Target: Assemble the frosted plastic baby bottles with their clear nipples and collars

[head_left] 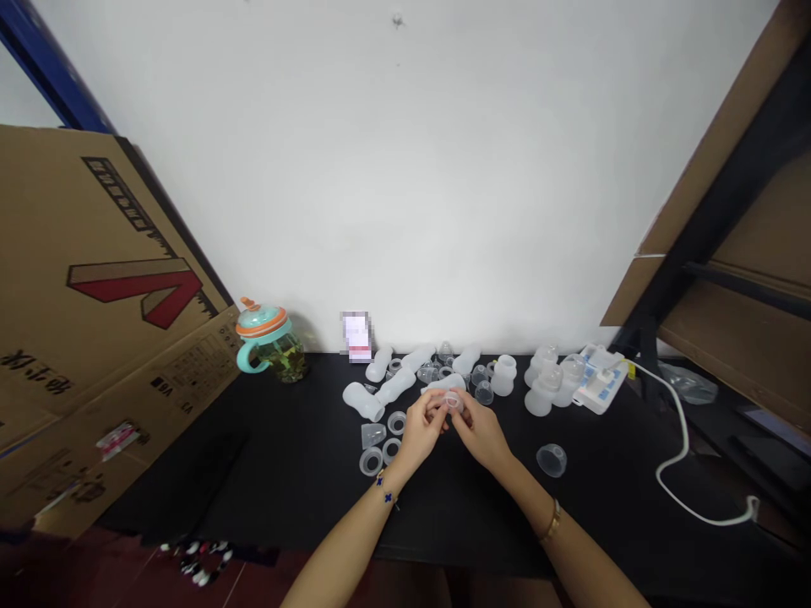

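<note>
My left hand (425, 426) and my right hand (478, 428) meet over the near middle of the table. Between their fingertips they pinch a small translucent round bottle part (452, 400), partly covered by the fingers. Behind the hands lie several frosted baby bottles (396, 386) on their sides, among clear caps and small parts. Left of my left hand are several translucent bottle rings (371, 461) and a clear cap (373, 435). One clear dome cap (552, 460) rests alone to the right of my right hand.
Several capped bottles (543, 390) stand at the right, beside a white power strip (599, 379) with a trailing white cable (683, 435). A teal-lidded glass jug (272, 342) and a phone (358, 336) are near the wall. Large cardboard (114, 312) borders the left.
</note>
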Motion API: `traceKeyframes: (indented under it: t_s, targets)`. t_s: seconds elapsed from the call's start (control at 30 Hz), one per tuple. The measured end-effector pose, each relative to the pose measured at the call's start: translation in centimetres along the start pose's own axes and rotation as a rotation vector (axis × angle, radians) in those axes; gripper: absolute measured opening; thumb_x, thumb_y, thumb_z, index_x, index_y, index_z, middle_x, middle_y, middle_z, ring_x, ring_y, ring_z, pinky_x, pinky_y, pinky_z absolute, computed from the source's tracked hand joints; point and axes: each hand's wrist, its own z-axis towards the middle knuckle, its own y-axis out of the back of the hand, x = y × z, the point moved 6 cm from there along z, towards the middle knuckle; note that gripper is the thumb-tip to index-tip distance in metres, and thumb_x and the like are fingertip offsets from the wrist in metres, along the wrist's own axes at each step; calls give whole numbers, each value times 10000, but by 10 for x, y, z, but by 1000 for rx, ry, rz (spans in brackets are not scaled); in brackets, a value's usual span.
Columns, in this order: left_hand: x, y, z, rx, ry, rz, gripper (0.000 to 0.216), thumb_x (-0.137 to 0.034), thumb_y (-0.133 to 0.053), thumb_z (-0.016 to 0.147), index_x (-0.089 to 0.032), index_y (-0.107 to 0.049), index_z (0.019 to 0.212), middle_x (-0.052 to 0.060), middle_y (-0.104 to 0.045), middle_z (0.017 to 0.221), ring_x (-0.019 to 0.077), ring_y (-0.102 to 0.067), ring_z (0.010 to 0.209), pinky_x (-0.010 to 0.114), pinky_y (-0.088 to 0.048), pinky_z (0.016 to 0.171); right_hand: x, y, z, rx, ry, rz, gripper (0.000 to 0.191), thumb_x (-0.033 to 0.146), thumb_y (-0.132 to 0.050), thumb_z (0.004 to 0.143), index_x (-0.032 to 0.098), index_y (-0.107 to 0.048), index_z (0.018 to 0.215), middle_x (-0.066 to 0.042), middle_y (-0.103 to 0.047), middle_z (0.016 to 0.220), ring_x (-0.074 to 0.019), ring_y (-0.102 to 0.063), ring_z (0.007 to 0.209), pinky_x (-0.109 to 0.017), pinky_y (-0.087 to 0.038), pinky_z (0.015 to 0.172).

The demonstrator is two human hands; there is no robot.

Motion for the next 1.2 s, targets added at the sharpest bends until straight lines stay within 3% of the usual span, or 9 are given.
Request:
traceKeyframes:
  t_s: [0.57, 1.0, 1.1, 1.2]
  targets:
    - [-4, 1, -2, -8, -27, 89, 348, -469, -600, 910, -169, -614, 1086, 38, -696, 806, 98, -558, 508, 200, -440, 490, 4, 2, 0, 12, 1, 33, 392, 337, -447, 956, 160, -582, 1278, -16, -660, 686, -178, -612, 577, -245, -450, 558]
    - [-6, 2, -2, -37, -13, 56, 389, -496, -670, 848, -185, -633, 1078, 17, -685, 766, 122, -577, 525, 221, -455, 511, 5, 2, 0, -10, -12, 13, 420, 383, -465, 957, 170, -591, 1296, -19, -663, 686, -190, -629, 603, -261, -466, 572]
    - [-7, 3, -1, -43, -16, 72, 356, -470, -660, 862, -190, -631, 1080, 24, -703, 796, 120, -578, 521, 224, -460, 520, 1, 2, 0, -9, -38, 92, 459, 398, -452, 963, 173, -551, 1351, -13, -661, 711, -179, -626, 609, -269, -487, 598]
    - [-7, 4, -1, -49, -36, 91, 305, -412, -643, 879, -190, -637, 1088, 46, -724, 874, 126, -596, 550, 226, -468, 533, -7, 0, 1, -4, -127, 332, 539, 426, -405, 980, 186, -424, 1463, 0, -660, 736, -162, -622, 604, -272, -521, 588]
